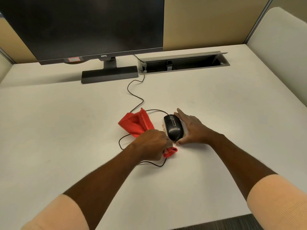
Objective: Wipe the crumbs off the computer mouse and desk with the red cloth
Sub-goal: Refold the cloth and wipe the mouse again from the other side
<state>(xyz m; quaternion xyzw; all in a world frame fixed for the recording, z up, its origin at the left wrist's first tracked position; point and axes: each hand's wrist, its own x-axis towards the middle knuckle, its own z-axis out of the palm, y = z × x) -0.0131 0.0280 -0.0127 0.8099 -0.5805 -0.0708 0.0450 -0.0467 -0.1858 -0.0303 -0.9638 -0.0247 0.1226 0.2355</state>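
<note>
Computer mouse (173,128): one, black, wired, lying on the single white desk (216,130) near its middle, tilted slightly to the left.

Ordered by size, the scene holds: one desk; one dark monitor (83,25) on a flat base (109,74) at the rear left; one open cable trough (182,63) recessed in the desk's rear edge, its lid raised, with dark fittings inside that are too dim to identify; two forearms, each with one peach sleeve (279,201); one red cloth (137,124); one mouse; one thin black cable (135,87) that runs from the trough, loops across the desk and passes under the cloth and the left wrist; one small patch of tan crumbs (163,126) on the desk, just beside the mouse's left edge.

Left hand (151,144): fist clenched around the cloth, the larger fold fanning out behind the knuckles and a small tuft (170,151) protruding below, just beside the mouse's near end.

Right hand (191,129): fingers extended flat, palm against the mouse's right flank, thumb at its near end; it steadies the mouse without enclosing it.
</note>
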